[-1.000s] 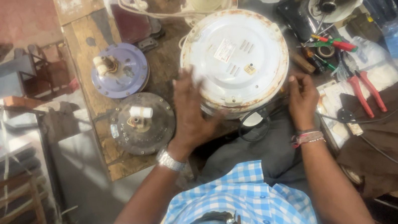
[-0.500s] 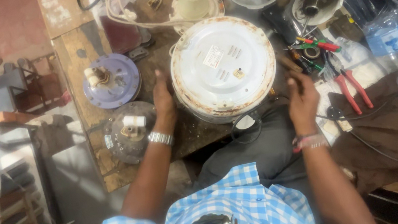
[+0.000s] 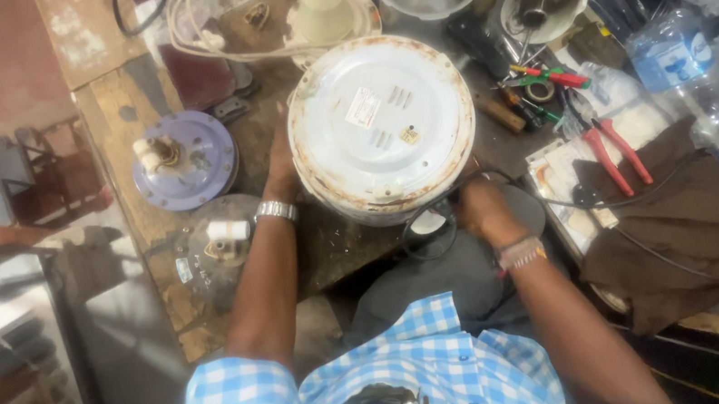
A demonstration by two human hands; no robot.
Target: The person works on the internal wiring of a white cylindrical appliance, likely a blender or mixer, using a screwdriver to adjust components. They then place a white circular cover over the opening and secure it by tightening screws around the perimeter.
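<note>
While we are bracing the round white appliance body (image 3: 381, 126) at the tabletop's (image 3: 338, 250) near edge, our left hand (image 3: 281, 161) is cupping its side and our right hand (image 3: 481, 211) is gripping its lower rim. It looks rigid, bulky and rusty-edged; its base is facing up, axis vertical.

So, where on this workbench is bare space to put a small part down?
Bare wood lies left of the white cooker base, above the purple disc. Another patch sits under the cooker, by the left hand. Right of it, pliers, screwdrivers and brown cloth crowd everything.
</note>
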